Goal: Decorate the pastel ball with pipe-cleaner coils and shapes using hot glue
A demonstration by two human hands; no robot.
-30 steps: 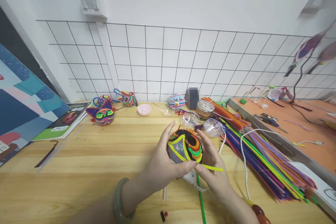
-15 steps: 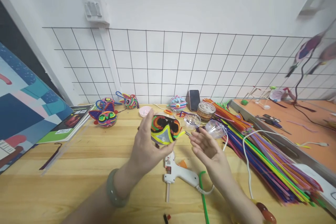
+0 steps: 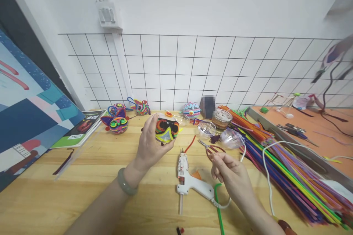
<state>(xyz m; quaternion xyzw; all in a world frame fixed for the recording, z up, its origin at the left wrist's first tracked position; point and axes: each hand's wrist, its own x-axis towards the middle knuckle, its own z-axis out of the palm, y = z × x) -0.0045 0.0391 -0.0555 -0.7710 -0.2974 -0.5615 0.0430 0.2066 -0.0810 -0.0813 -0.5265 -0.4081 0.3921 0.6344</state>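
Note:
My left hand (image 3: 150,137) is wrapped round the side of a round craft ball (image 3: 167,128) and holds it up above the table. Black, orange and green goggle-like shapes cover its front, with a grey patch edged in yellow below them. My right hand (image 3: 230,172) is lower, its thumb and fingers pinched together at the handle end of small pliers (image 3: 211,148) with red-brown handles. The jaws point up and left. Between the hands a white hot glue gun (image 3: 190,181) lies on the table, its nozzle pointing away. A green pipe cleaner (image 3: 219,209) lies beside its grip.
Pipe-cleaner bundles (image 3: 289,169) fill the right side beside an orange-topped tray (image 3: 325,128). Clear plastic half-shells (image 3: 231,137) and a round jar (image 3: 222,119) stand behind the pliers. Finished balls (image 3: 117,123) stand back left, near a magazine (image 3: 82,128). A white cord (image 3: 266,176) crosses the right side.
My right hand has moved down, and its spread fingers have closed together at the pliers. My left hand still holds the ball, now slightly further left. The view has shifted a little.

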